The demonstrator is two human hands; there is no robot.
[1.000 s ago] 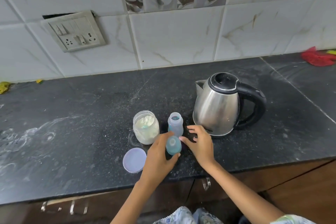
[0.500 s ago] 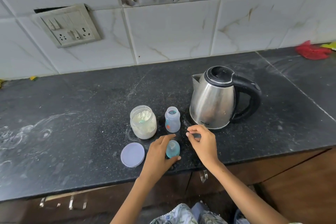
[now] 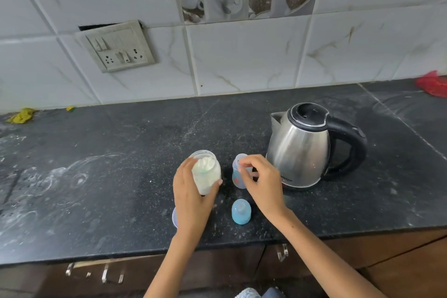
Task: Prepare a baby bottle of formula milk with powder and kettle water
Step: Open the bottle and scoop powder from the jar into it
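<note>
Glass jar (image 3: 207,173) of white powder, open-topped, is gripped by the left hand (image 3: 191,197), while the right hand (image 3: 262,182) pinches the rim of the uncapped baby bottle (image 3: 238,174) beside the steel kettle (image 3: 300,146). Its blue cap (image 3: 241,211) stands nearer the counter (image 3: 121,152) edge. Judging by this, powder goes in next, needing a steady tilt or scoop; whether the bottle holds anything I cannot tell.

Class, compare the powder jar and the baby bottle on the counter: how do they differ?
The powder jar is wider and holds white powder; the baby bottle is narrower and looks empty. The left hand grips the jar; the right hand hovers at the bottle. Both stand upright and uncapped.
</note>
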